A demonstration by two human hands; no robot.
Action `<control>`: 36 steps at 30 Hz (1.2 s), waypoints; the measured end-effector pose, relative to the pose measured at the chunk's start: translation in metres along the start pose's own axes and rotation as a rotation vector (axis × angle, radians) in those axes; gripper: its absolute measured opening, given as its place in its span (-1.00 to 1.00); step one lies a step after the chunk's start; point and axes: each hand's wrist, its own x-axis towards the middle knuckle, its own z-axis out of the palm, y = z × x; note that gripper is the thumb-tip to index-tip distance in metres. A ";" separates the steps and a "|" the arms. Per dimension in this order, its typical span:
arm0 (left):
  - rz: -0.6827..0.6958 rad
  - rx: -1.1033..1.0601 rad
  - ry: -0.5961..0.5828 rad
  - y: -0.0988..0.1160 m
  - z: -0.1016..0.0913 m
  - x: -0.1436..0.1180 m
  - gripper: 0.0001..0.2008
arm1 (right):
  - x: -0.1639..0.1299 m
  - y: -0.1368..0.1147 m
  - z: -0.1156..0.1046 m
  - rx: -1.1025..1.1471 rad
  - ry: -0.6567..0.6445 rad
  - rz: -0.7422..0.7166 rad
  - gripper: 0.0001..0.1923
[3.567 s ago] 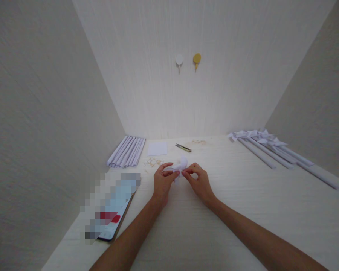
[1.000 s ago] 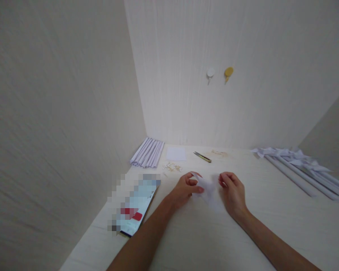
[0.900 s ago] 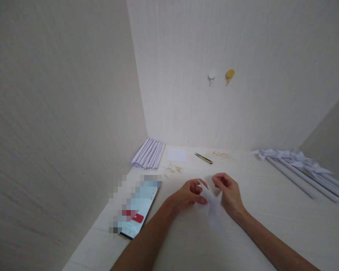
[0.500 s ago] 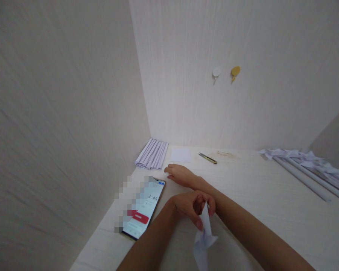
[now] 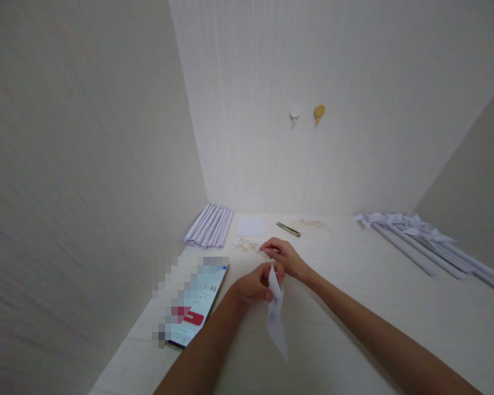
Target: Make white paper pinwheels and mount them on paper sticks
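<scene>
- The left hand [image 5: 253, 286] is closed on the top of a folded white paper piece [image 5: 275, 315], pinching it between thumb and fingers. The paper hangs down from the pinch, above the surface [image 5: 354, 307], so its lower point is free and touches nothing.
- The right hand [image 5: 283, 255] is a little farther away, fingers curled together. It is low over the surface, just beside a small scatter of pale pins [image 5: 246, 245]. I cannot tell if it has one of them between the fingertips.
- The pins lie loose in a small heap near the middle, I think so that a hand can take one without searching.
- A phone [image 5: 197, 307] lies flat at the left with the screen up, probably to be read at a glance.
- Rolled paper sticks [image 5: 209, 225] lie side by side in the back corner, and next to them a small white sheet [image 5: 251, 226] and a cutter [image 5: 288, 229].
- At the far right lie long sticks with folded paper tops [image 5: 411, 233], well apart from the hands; they seem to be put aside.
- Two hooks [image 5: 308, 113] are on the back wall, with nothing hanging on them.
</scene>
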 end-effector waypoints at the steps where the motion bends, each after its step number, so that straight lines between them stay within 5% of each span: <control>1: 0.040 -0.035 0.058 0.000 0.001 0.002 -0.54 | -0.006 0.001 -0.008 0.116 0.098 0.068 -0.90; 6: 0.254 -0.090 0.555 -0.004 0.004 0.021 -0.64 | -0.032 0.002 -0.036 0.660 0.529 0.267 -0.85; 9: 0.360 0.049 0.913 -0.007 0.001 0.028 -0.69 | -0.042 -0.005 -0.040 0.779 0.614 0.239 -0.83; 12: 0.407 0.225 1.087 -0.010 -0.001 0.030 -0.71 | -0.049 -0.014 -0.031 0.688 0.570 0.182 -0.85; 17: 0.477 0.330 1.135 -0.015 -0.003 0.030 -0.73 | -0.052 -0.010 -0.013 0.659 0.416 0.238 -0.83; 24: 0.483 0.381 1.154 -0.015 -0.008 0.030 -0.75 | -0.053 0.014 -0.034 0.909 0.805 0.317 -0.80; 27: 0.465 0.387 1.160 -0.015 -0.008 0.030 -0.74 | -0.055 0.009 -0.030 0.663 0.673 0.254 -0.82; 31: 0.453 0.366 1.113 -0.015 -0.003 0.031 -0.74 | -0.056 -0.003 -0.014 0.048 0.434 0.069 -0.86; 36: 0.444 0.377 1.082 -0.017 0.003 0.033 -0.74 | -0.056 -0.005 -0.010 -0.271 0.392 -0.032 -0.84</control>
